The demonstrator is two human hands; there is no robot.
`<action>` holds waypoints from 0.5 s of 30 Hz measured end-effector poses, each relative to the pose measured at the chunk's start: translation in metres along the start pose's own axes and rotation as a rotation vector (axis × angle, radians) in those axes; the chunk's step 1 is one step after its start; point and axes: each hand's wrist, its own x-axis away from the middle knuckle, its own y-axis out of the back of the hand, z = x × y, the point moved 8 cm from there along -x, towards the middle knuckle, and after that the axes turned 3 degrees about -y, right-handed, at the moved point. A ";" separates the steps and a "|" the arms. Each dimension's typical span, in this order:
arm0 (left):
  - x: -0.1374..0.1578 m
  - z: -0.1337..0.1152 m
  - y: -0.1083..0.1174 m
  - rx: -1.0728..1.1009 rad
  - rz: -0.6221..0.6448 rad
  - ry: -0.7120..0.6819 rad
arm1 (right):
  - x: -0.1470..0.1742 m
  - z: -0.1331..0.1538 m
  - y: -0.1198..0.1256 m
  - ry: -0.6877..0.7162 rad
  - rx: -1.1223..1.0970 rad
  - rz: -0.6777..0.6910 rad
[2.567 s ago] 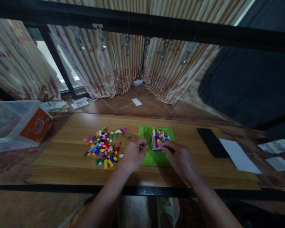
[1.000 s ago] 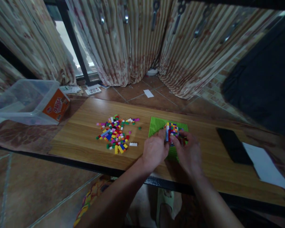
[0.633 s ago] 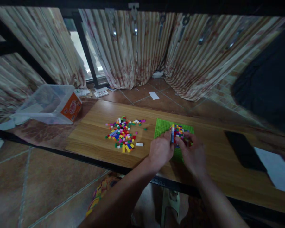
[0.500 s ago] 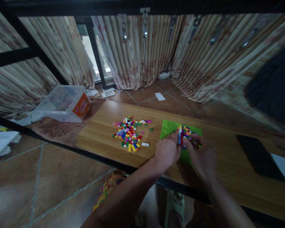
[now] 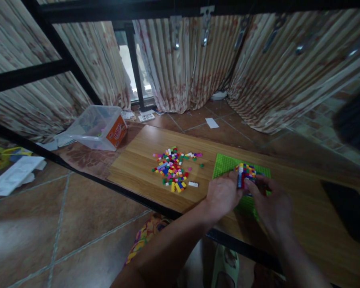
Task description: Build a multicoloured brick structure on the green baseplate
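Observation:
A multicoloured block of toy building bricks (image 5: 247, 170) stands over the green studded baseplate (image 5: 224, 163). My left hand (image 5: 225, 193) is closed on its left side, the fingertips partly hidden behind the bricks. From the right, my right hand (image 5: 271, 200) grips the same block, thumb at its near face and fingers round the far right side. Whether the block is fixed to the baseplate cannot be made out. Left of the baseplate, loose small bricks (image 5: 169, 170) lie in a spread pile, with a single white brick (image 5: 193, 184) at its near right.
The wooden tabletop (image 5: 144, 160) has a dark front edge. A clear plastic box (image 5: 93, 128) with an orange label stands beyond its left end. At the right lies a dark flat object (image 5: 345, 208). Striped curtains (image 5: 168, 68) hang behind, and a white paper (image 5: 212, 123) is on the floor.
The view has swung left, so the whole scene sits further right. Both hands stay on the brick block over the baseplate, with little other visible movement.

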 end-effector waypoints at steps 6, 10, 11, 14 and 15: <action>0.002 0.001 -0.001 0.000 0.008 -0.023 | -0.004 0.004 0.002 0.005 0.059 0.008; 0.006 0.004 0.004 -0.038 0.020 -0.033 | -0.004 0.004 0.008 -0.058 0.062 0.025; 0.007 0.006 0.006 -0.048 0.025 -0.024 | -0.004 0.004 0.011 -0.078 0.071 0.017; 0.008 0.016 0.017 -0.057 0.002 -0.008 | -0.003 0.008 0.019 -0.112 0.081 -0.016; 0.008 0.020 0.022 -0.057 -0.023 -0.003 | -0.003 0.009 0.021 -0.119 0.083 -0.029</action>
